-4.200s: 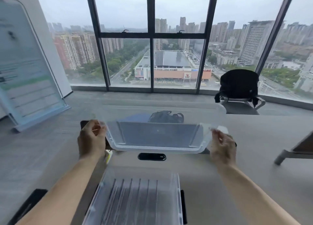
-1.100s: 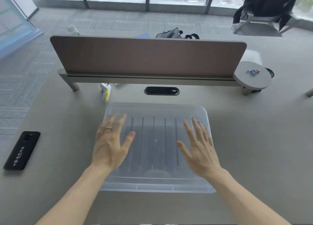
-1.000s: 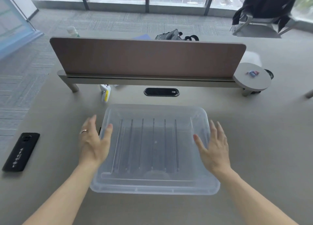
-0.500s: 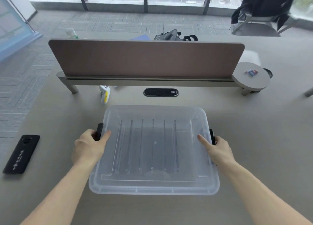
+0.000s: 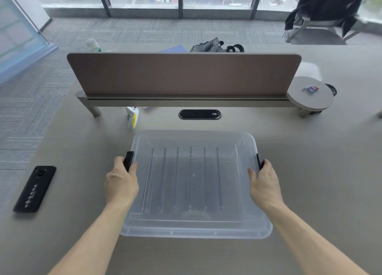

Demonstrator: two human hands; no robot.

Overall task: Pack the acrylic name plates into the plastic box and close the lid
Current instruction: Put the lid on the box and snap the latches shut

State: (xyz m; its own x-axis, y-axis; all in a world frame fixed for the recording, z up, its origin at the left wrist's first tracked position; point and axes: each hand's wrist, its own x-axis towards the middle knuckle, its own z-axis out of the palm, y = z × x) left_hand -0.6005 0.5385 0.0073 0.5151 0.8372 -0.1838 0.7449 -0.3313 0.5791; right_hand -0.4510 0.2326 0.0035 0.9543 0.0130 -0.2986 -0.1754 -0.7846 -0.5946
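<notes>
Head-camera view looked down on a grey desk (image 5: 310, 171), and I'll go across it from my left. At nine o'clock of the box lay a black phone (image 5: 34, 189), face down and well apart from everything else. Further in, at about eleven o'clock, a small white and yellow gadget (image 5: 132, 117) lay just under the brown desk divider (image 5: 184, 74), with a black oval cable port (image 5: 199, 114) at twelve o'clock.

My left hand (image 5: 121, 183) was curled around the black latch (image 5: 128, 161) on the left side of the clear plastic box (image 5: 194, 231), fingers wrapped over the latch and thumb lying on the lid's edge. The box sat in the middle of the desk right in front of me, with its translucent lid (image 5: 194, 142) lying flat on top. Through the lid I could make out the acrylic name plates (image 5: 184, 177) as thin upright lines ranged side by side inside; how many exactly I could not tell.

My right hand (image 5: 264, 183) mirrored the other one, closed on the black right latch (image 5: 259, 161), thumb resting on the lid. Whether either latch was snapped down I could not tell.

At two o'clock a round grey shelf (image 5: 310, 101) stuck out from the divider's end, carrying a small blue and red item (image 5: 311, 89).
</notes>
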